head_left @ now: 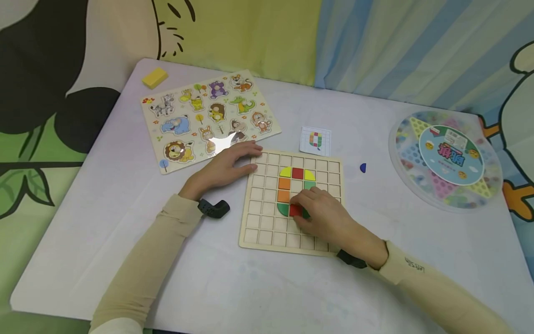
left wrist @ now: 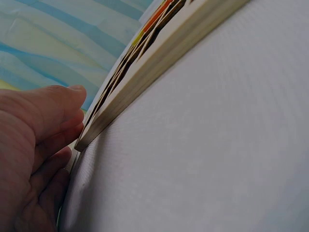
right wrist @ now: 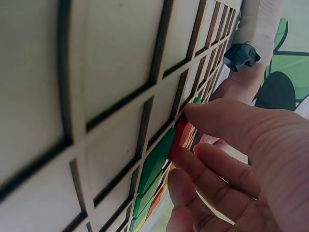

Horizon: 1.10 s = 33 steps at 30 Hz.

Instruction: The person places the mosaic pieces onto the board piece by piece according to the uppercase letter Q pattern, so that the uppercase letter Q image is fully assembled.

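Observation:
A wooden grid board (head_left: pixel 258 221) lies on the table with coloured tiles set in its squares. My right hand (head_left: pixel 327 215) is over its middle, thumb and fingers pinching a red square tile (right wrist: pixel 179 137) at the bottom of the coloured ring. In that ring are a red tile (head_left: pixel 297 173), yellow quarter-rounds (head_left: pixel 285 172), orange squares (head_left: pixel 284 184) and green pieces (head_left: pixel 283 209); the hand hides part of the right side. My left hand (head_left: pixel 225 163) rests at the board's upper left corner, fingertips and thumb at the edge with the fingers loosely extended.
A pattern card (head_left: pixel 315 141) lies behind the board and a blue half-round piece (head_left: pixel 363 168) to its right. An animal puzzle (head_left: pixel 196 123) and yellow block (head_left: pixel 155 78) lie at the back left. A round clear box (head_left: pixel 446 160) stands at the right on the white table (head_left: pixel 200 287).

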Each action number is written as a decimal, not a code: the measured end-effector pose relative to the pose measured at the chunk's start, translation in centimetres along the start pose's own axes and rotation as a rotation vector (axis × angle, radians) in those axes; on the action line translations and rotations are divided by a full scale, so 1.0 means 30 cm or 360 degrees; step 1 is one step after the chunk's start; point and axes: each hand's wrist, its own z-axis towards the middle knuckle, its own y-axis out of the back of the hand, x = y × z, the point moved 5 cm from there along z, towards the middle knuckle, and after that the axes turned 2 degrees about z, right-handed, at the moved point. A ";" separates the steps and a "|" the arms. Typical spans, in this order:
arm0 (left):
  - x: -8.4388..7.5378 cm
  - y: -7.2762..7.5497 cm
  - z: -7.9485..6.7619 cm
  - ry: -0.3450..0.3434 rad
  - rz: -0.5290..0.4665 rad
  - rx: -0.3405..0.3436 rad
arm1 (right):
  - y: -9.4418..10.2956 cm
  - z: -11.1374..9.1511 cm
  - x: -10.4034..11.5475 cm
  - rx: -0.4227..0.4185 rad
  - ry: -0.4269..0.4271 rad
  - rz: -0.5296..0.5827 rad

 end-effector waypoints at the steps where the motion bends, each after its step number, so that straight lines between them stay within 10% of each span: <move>1: 0.000 0.000 0.000 -0.0003 -0.0002 0.0000 | -0.001 0.000 0.001 -0.0004 0.0006 -0.0006; 33: -0.003 0.001 0.000 0.0018 -0.0028 0.0001 | 0.038 -0.012 -0.043 -0.0014 -0.0118 0.0157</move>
